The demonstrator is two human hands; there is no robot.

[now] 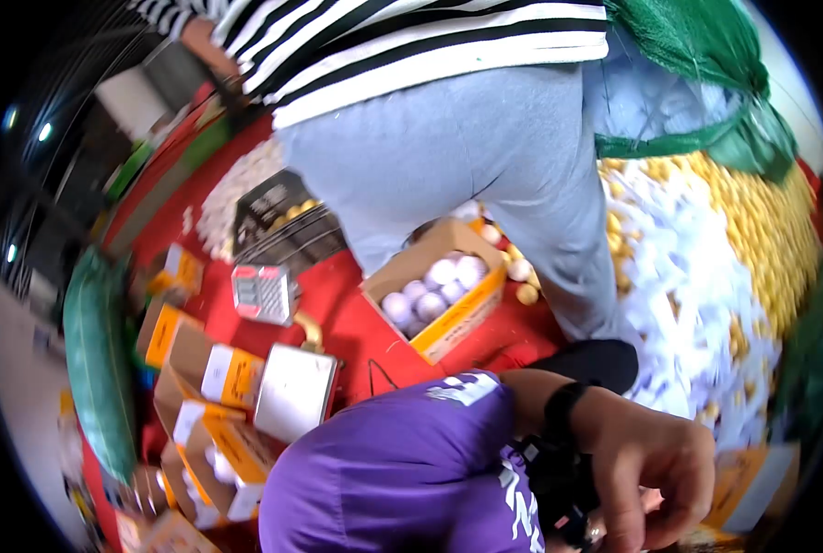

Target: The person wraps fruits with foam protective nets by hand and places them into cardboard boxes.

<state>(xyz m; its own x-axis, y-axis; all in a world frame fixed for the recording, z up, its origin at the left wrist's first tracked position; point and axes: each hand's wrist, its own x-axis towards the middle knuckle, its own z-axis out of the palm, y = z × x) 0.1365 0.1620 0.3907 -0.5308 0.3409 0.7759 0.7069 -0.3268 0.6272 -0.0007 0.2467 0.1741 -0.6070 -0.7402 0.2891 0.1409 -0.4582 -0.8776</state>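
My left hand (pixel 653 453), with a black wristband (pixel 563 407), is at the lower right beyond a purple sleeve (pixel 384 456). Its fingers point down and curl together; whatever lies between them is hidden. Below the palm shows a small patch of skin (pixel 651 500), perhaps my right hand, mostly covered. A black object with straps (pixel 554 475) lies close by, its kind unclear. Farther ahead, an open orange-and-brown carton (pixel 462 330) holds several pale round items (pixel 444 273), apart from my hand.
A person in grey trousers (pixel 430 138) stands ahead. On the red floor are a weighing scale (pixel 296 392), a black crate (pixel 287 230) and open cartons (pixel 176 341). Yellow fruit-like items (pixel 752 230) and white strips (pixel 679 276) pile up right, below a green bag (pixel 706 46).
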